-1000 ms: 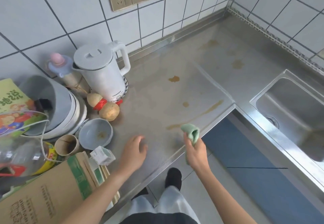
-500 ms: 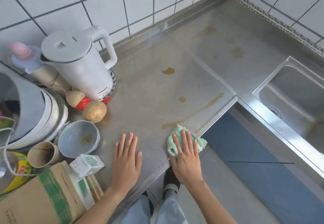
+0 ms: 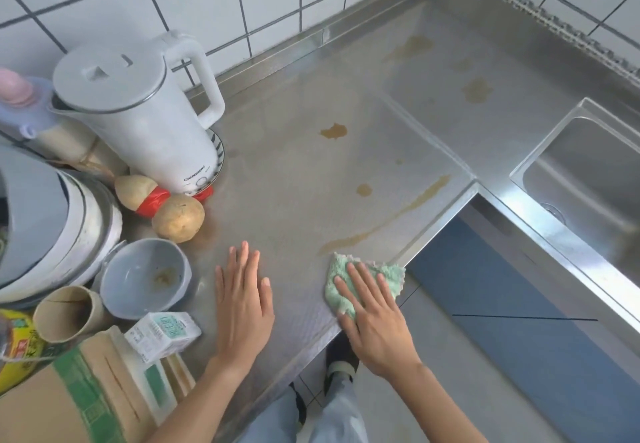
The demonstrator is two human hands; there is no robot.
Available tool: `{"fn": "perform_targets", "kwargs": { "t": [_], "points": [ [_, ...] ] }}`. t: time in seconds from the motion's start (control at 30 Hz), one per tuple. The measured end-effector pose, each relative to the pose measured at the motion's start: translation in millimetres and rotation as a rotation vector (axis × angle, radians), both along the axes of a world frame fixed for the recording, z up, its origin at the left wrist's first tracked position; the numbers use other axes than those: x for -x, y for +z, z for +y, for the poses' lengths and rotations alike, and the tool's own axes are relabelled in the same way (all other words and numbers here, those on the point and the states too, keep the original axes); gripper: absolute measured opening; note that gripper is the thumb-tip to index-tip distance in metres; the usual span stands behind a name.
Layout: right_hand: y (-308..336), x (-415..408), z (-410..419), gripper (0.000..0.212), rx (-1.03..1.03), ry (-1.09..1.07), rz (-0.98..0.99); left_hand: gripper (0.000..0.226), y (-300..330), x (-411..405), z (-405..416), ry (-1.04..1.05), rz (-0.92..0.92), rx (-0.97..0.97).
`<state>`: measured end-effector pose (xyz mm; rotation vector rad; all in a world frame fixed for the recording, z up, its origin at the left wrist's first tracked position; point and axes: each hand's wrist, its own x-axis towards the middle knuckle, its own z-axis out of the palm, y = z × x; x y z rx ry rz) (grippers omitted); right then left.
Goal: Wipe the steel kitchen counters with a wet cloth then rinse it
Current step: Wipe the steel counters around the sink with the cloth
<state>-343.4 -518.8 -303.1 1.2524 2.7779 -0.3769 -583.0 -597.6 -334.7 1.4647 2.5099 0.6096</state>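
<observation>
A pale green cloth [image 3: 388, 274] lies flat on the steel counter [image 3: 298, 172] near its front edge. My right hand [image 3: 372, 318] presses down on the cloth with straight, spread fingers. To the left, my left hand [image 3: 242, 300] rests palm down on the bare steel, fingers straight. Brown stains mark the counter: a long streak [image 3: 384, 220] just beyond the cloth, a blot [image 3: 333, 131] further back, and fainter patches [image 3: 478, 90] toward the corner. The steel sink [image 3: 585, 179] sits at the right.
A white electric kettle [image 3: 145, 113] stands at the back left. Beside it are a potato [image 3: 178, 218], a grey bowl [image 3: 145, 278], stacked dishes [image 3: 59, 234], a paper cup [image 3: 65, 314], a small carton [image 3: 162, 335] and a cardboard box [image 3: 69, 401]. Tiled walls enclose the corner.
A second ago my right hand held the bunched cloth up above the counter edge; it has since laid it flat and presses on it. My left hand flattened onto the steel.
</observation>
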Motion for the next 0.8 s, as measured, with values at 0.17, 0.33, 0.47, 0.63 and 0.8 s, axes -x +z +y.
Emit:
{"fn": "perform_targets", "kwargs": {
  "t": [0.17, 0.33, 0.47, 0.63, 0.8],
  "points": [
    [0.1, 89.5, 31.0, 0.059, 0.058, -0.374, 0.078, 0.053, -1.4, -1.0, 16.6, 0.124, 0.048, 0.033],
    [-9.4, 96.9, -9.4, 0.056, 0.057, 0.096, 0.132, 0.053, -2.8, 3.6, 10.5, 0.076, 0.054, 0.015],
    [-9.3, 36.4, 16.5, 0.055, 0.035, 0.147, 0.078, 0.053, 3.5, 3.2, 12.5, 0.099, -0.036, -0.03],
    [-0.9, 111.9, 77.3, 0.056, 0.11, -0.206, 0.161, 0.054, 5.9, 4.7, 11.3, 0.112, 0.053, 0.036],
    [-5.1, 197.4, 101.8, 0.057, 0.08, -0.113, 0.18, 0.055, 2.9, 5.5, 12.9, 0.099, 0.073, 0.061]
  ]
}}
